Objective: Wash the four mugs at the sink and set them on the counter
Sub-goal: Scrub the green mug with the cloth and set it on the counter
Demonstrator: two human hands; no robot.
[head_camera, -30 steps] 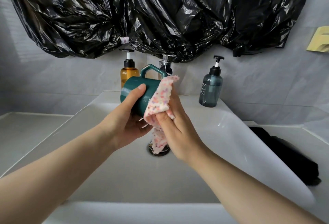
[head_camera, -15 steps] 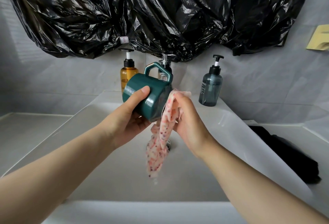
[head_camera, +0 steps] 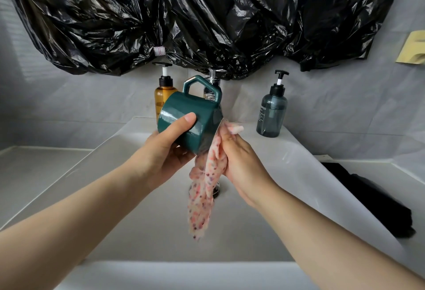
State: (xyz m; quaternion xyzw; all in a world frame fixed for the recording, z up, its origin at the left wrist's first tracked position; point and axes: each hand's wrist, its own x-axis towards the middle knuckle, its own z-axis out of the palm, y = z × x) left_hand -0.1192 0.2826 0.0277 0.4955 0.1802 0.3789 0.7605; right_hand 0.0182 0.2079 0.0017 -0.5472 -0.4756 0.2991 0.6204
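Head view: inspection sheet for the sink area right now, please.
Surface: white sink, drain visible; counter beside it.
Job's things: one green mug on its side over the sink, handle up; speckled cloth against its rim, hanging down. Other mugs not in view.
Clutter: amber pump bottle, grey pump bottle, black fabric on the right.
Hands: left hand grips the mug; right hand holds the cloth.
Cables: nothing seen.
Surroundings: black plastic sheeting above; grey wall.

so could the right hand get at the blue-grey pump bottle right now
Probably yes: the blue-grey pump bottle stands just beyond the right hand with nothing between, though that hand grips the speckled cloth.
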